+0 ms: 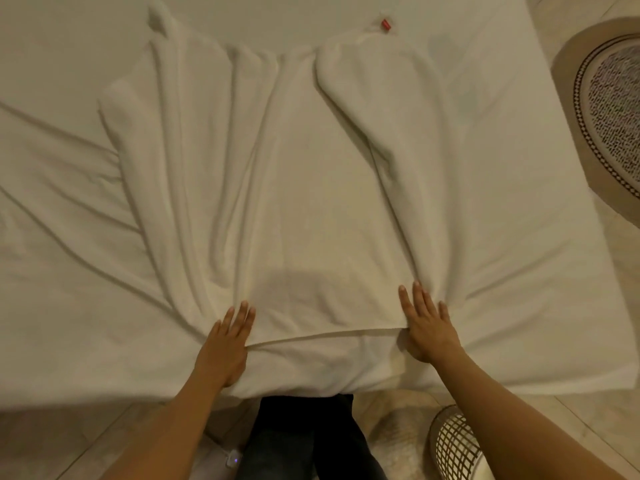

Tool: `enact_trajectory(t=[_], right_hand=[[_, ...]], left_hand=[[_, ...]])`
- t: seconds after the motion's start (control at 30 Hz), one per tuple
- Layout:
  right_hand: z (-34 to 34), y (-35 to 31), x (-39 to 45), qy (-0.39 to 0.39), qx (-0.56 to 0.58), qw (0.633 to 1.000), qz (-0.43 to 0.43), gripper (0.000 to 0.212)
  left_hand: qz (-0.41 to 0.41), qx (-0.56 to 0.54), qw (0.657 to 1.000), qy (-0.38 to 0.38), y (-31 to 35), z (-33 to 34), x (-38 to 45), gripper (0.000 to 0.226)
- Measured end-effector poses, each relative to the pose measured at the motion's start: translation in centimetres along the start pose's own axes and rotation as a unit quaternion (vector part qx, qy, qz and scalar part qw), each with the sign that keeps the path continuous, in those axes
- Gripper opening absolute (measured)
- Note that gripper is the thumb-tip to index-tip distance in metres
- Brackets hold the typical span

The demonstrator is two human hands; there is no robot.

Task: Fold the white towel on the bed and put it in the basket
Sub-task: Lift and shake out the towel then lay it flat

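Observation:
A white towel (304, 188) lies spread lengthwise on the bed (62, 237), wrinkled in long ridges, with a small red tag (385, 24) at its far right corner. My left hand (225, 344) rests on the towel's near left corner, fingers extended, thumb tucked at the hem. My right hand (427, 327) lies flat on the near right corner, thumb under the edge. Whether either hand pinches the cloth is unclear. A wire-mesh basket (453, 445) stands on the floor at the lower right, partly hidden by my right forearm.
A round patterned rug (609, 109) lies on the floor to the right of the bed. My dark-trousered legs (311, 438) press against the bed's near edge. A small white device (230, 457) lies on the floor by my left leg.

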State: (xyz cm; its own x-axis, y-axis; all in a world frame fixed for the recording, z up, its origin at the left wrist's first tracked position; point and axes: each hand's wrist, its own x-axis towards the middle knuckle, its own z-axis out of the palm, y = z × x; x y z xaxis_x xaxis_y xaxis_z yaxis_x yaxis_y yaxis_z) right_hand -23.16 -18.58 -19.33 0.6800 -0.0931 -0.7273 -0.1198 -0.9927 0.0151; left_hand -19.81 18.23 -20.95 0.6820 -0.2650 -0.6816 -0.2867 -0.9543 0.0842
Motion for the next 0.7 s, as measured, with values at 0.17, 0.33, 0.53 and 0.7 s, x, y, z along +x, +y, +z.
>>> enact_trajectory(t=[0.17, 0.33, 0.53, 0.7], right_hand=[[-3.5, 0.4, 0.0, -0.073, 0.067, 0.995, -0.010, 0.075], [-6.9, 1.3, 0.0, 0.020, 0.115, 0.993, 0.032, 0.068], [-10.2, 3.2, 2.5, 0.129, 0.174, 0.972, 0.089, 0.059], [-12.6, 6.7, 6.5, 0.142, 0.217, 0.960, 0.107, 0.060]], left_hand=[[0.015, 0.067, 0.996, -0.056, 0.5, -4.1, 0.3, 0.067], [0.027, 0.076, 0.996, 0.028, 1.6, -10.2, 3.3, 0.068], [0.037, 0.078, 0.992, 0.088, 4.6, -18.0, 9.3, 0.061], [0.042, 0.070, 0.991, 0.109, 9.0, -22.1, 15.1, 0.061]])
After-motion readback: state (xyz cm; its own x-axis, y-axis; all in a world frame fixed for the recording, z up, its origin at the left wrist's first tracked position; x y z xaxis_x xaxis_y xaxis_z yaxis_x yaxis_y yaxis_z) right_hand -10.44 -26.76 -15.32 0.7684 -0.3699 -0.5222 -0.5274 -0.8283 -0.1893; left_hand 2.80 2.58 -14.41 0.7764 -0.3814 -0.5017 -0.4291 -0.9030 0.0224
